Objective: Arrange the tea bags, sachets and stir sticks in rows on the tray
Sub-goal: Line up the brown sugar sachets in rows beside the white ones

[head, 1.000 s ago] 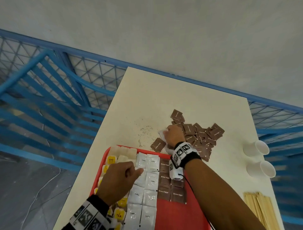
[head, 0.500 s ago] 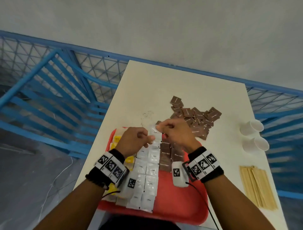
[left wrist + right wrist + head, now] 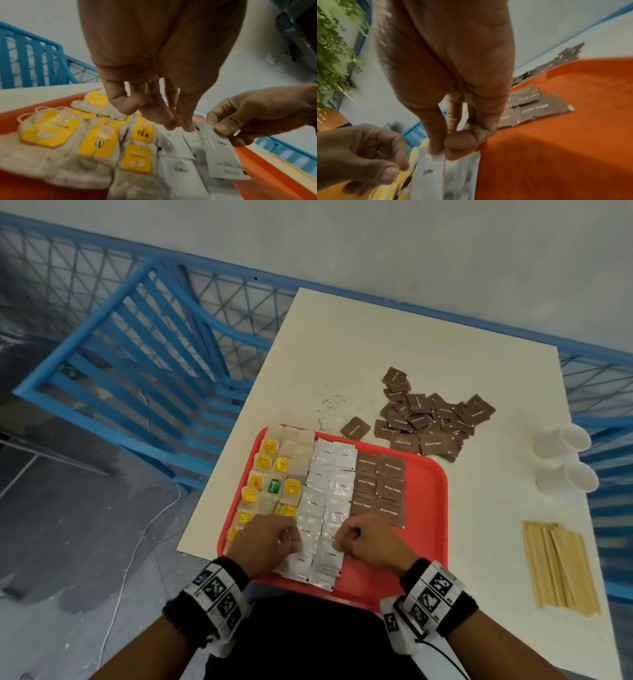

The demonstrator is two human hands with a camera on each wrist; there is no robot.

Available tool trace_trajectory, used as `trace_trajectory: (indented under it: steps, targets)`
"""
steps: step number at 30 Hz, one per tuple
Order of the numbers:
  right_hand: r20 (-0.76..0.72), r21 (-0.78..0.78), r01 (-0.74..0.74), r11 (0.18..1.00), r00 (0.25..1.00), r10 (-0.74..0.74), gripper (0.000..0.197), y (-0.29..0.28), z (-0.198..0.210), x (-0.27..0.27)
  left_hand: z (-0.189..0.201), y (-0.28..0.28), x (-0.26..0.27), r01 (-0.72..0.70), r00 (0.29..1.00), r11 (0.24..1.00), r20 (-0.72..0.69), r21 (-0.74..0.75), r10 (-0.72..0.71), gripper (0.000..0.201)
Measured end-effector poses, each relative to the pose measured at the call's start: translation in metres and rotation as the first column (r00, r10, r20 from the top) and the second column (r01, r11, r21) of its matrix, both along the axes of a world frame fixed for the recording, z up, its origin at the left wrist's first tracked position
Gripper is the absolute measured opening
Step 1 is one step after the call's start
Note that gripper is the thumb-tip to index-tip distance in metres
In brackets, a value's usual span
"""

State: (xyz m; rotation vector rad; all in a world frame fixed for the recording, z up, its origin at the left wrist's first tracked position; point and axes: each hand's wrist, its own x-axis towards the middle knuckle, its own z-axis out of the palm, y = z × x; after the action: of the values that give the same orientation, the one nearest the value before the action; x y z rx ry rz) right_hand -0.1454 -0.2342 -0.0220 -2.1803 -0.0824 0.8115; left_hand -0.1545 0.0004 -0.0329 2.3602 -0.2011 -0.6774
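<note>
A red tray (image 3: pixel 428 508) lies at the table's near edge. It holds columns of yellow-tagged tea bags (image 3: pixel 270 470) on the left, white coffee sachets (image 3: pixel 329 477) in the middle and brown sugar sachets (image 3: pixel 382 487) to their right. My right hand (image 3: pixel 337 539) pinches the top of a white coffee sachet (image 3: pixel 221 155) between thumb and forefinger at the near end of the white columns. My left hand (image 3: pixel 291 539) is beside it, its fingertips (image 3: pixel 169 124) resting on the white sachets and holding nothing. A loose pile of brown sachets (image 3: pixel 431 419) lies beyond the tray. Wooden stir sticks (image 3: pixel 558 566) lie on the right.
Two white paper cups (image 3: pixel 565 457) lie on their sides at the table's right edge. Dark crumbs (image 3: pixel 330 405) are scattered beyond the tray. A blue railing (image 3: pixel 137 364) runs along the left and far side. The tray's right part (image 3: pixel 556 135) is bare.
My right hand left the table beyond the tray and came to the tray's near end with a white sachet. My left hand moved alongside it, from the far end to the near end.
</note>
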Motion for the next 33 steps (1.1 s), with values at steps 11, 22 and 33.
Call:
trace_trajectory:
  steps: [11,22,33]
  targets:
    - [-0.033,-0.125,-0.075,0.989,0.997,0.072,0.008,0.019,-0.024,-0.009,-0.015,-0.016,-0.016,0.062,0.998,0.989,-0.032,0.134,-0.059,0.024]
    - [0.033,-0.184,-0.091,0.979,0.995,0.099,0.009,0.016,-0.007,-0.008,-0.011,-0.031,-0.014,0.174,0.985,0.967,-0.026,0.184,-0.173,0.029]
    - [0.263,-0.34,0.289,0.895,0.943,-0.204,0.022,-0.1,0.03,0.13,0.085,-0.071,0.116,0.137,0.951,0.99,0.277,0.016,-0.136,0.033]
